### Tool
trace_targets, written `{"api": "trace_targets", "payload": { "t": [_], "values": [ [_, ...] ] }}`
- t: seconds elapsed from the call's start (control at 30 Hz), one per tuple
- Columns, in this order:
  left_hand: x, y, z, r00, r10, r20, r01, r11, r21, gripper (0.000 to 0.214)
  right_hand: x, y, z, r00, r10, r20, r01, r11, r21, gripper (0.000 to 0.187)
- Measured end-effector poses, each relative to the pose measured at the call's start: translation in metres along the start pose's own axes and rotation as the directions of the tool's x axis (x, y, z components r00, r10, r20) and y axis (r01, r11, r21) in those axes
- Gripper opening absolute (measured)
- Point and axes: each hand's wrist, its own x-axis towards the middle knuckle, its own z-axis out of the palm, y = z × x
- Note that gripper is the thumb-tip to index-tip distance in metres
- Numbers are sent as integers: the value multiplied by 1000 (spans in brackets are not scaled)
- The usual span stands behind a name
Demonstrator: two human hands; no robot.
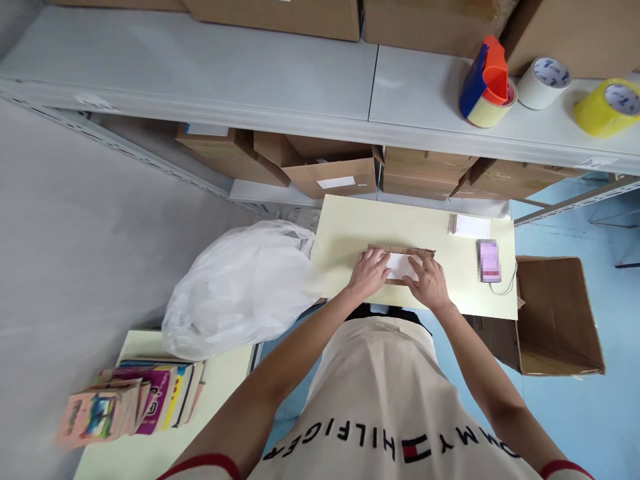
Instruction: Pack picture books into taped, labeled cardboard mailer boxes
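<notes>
A small brown cardboard piece (429, 253) lies on the pale yellow table (345, 227), close to its front edge. On top of it rests a white paper label (399, 268); its print, if any, cannot be made out. My left hand (369, 272) lies over the left end of the label and cardboard, fingers stretched out. Over the right end, my right hand (428, 280) rests with its fingers spread, the tips touching the label. Both hands press from above and grip nothing.
At the table's back right are a white stack of labels (473, 227) and a blurred pink phone-like thing (489, 260). A white plastic bag (240, 287) bulges at the left, above books (155, 397). An open cardboard box (560, 320) stands right. The shelf (300, 73) holds tape rolls (543, 87).
</notes>
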Motion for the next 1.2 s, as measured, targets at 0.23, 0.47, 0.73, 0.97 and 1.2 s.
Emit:
{"api": "trace_targets", "payload": {
  "t": [0.23, 0.47, 0.73, 0.97, 1.2],
  "values": [
    [-1, -18, 7, 958, 232, 168, -236, 972, 6, 59, -5, 20, 15, 991, -84, 103, 98, 985, -144, 65],
    [-10, -25, 7, 919, 343, 196, -362, 930, 68, 75, -24, 8, 16, 961, -217, 168, 243, 959, -148, 73],
    [-17, -36, -5, 921, 335, 199, -350, 936, 41, 70, -35, 19, 9, 965, -192, 180, 216, 968, -127, 62],
    [-6, -33, -2, 948, 283, 149, -290, 957, 25, 63, -11, 19, 12, 979, -124, 160, 151, 973, -173, 66],
    [-10, -50, -5, 945, 297, 134, -309, 948, 74, 60, -23, 15, 17, 996, -27, 81, 49, 958, -282, 69]
  ]
}}
